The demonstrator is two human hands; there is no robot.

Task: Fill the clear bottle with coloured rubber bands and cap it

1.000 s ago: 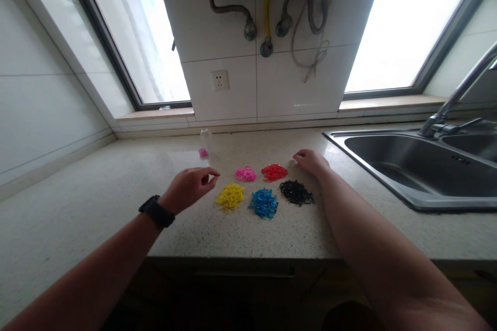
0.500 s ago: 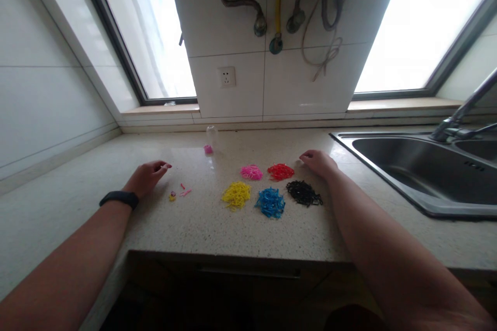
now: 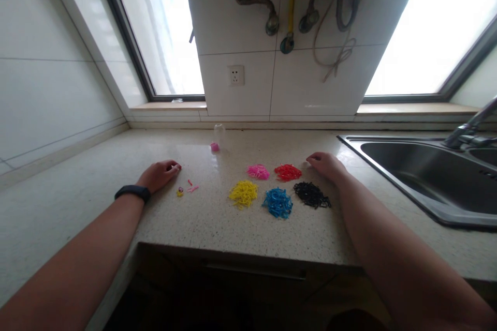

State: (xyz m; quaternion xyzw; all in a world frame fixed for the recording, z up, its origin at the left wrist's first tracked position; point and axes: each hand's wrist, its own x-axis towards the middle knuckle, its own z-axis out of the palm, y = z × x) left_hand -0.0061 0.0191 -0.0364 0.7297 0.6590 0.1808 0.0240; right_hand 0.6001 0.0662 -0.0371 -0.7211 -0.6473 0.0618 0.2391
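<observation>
At centre frame, five heaps of small bands are set out by colour: pink [image 3: 258, 171] and red [image 3: 288, 171] behind, yellow [image 3: 244, 194], blue [image 3: 278, 202] and black [image 3: 311, 195] in front, apparently spaced so that colours are not mixed. Left of centre, loose scraps [image 3: 193, 189] are kept well apart, perhaps as strays. Beside them the left hand [image 3: 161, 175] is held low, fingers curled narrowly; whether anything is pinched cannot be told. Right of centre, the right hand [image 3: 326, 165] is rested near the red heap, perhaps for support, fingers loosely bent, their grip unclear.
</observation>
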